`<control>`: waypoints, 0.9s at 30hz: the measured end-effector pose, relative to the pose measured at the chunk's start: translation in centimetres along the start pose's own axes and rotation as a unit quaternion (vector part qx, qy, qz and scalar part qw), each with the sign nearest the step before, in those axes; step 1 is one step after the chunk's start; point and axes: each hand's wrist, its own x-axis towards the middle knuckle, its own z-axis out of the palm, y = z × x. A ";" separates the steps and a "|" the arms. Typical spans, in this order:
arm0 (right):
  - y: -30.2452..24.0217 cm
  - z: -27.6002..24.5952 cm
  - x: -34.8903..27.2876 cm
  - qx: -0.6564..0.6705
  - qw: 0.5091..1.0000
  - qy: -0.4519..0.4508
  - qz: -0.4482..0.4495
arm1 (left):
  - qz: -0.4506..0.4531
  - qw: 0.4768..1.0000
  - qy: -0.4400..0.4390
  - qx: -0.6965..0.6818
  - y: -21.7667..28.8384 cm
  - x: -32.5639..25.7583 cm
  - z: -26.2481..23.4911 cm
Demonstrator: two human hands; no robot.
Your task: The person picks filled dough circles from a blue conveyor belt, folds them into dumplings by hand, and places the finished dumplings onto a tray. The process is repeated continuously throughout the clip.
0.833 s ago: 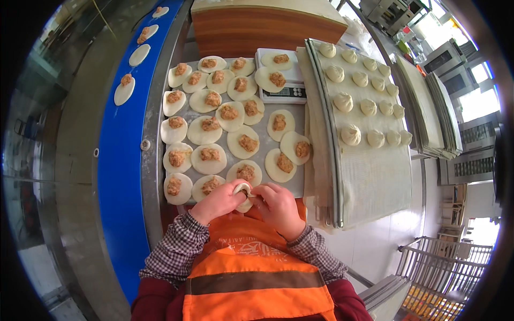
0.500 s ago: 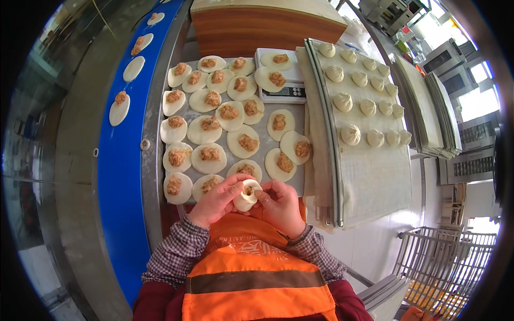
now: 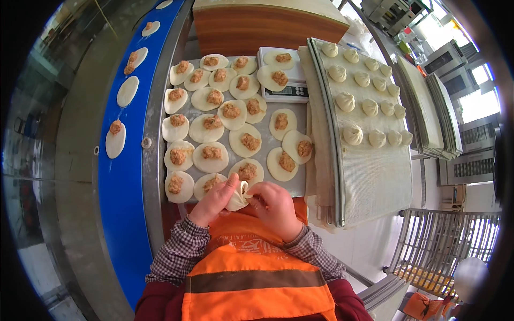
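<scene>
A half-pleated steamed bun with meat filling sits between my two hands, above the near edge of the work table. My left hand cups it from the left, thumb along its rim. From the right, the thumb and fingers of my right hand pinch the dough edge beside a small opening where some filling shows. Just beyond the hands lie flat dough wrappers in rows, each topped with a lump of meat filling.
On the left a blue conveyor belt carries more wrappers. A digital scale bears two filled wrappers. To the right, a cloth-lined tray holds several rows of pleated buns. A wooden box stands at the back, a metal rack at lower right.
The bun's opening has narrowed and it has turned and tilted in my hands. My right hand's fingers have closed in on its edge. Wrappers on the belt have moved nearer.
</scene>
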 end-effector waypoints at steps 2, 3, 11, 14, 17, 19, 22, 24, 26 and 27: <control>0.0 0.2 -0.2 0.149 0.974 -0.029 0.167 | -0.028 0.999 -0.019 0.015 -0.5 0.3 -0.5; 0.0 0.3 -0.3 0.221 0.942 -0.044 0.248 | -0.034 0.999 -0.029 0.009 -0.1 0.1 -0.5; -0.1 0.4 -0.4 -0.096 0.992 0.001 -0.082 | 0.054 0.998 -0.031 0.002 -0.9 -0.2 -0.3; -1.6 0.4 -0.1 0.056 0.994 -0.004 0.099 | 0.089 0.994 -0.014 0.055 -0.2 -0.1 -0.7; -1.2 0.5 -0.6 0.117 0.977 -0.008 0.176 | 0.046 0.997 -0.049 0.046 1.8 -1.1 -0.6; -0.8 0.4 -0.7 0.053 0.995 -0.008 0.090 | 0.161 0.986 -0.001 0.048 1.1 -1.2 0.5; -0.7 0.2 -0.2 -0.081 0.992 0.002 -0.094 | 0.141 0.990 -0.021 0.012 0.4 -1.3 0.1; -1.5 0.0 -0.1 -0.099 0.987 0.006 -0.128 | 0.100 0.994 -0.039 -0.004 0.0 -1.3 -0.4; -2.5 0.1 0.1 0.010 0.999 0.002 0.030 | 0.095 0.995 -0.033 0.002 -0.3 -1.0 -0.7; -2.7 0.2 0.1 0.065 0.992 0.000 0.110 | 0.108 0.994 -0.033 0.007 0.1 -1.2 -0.6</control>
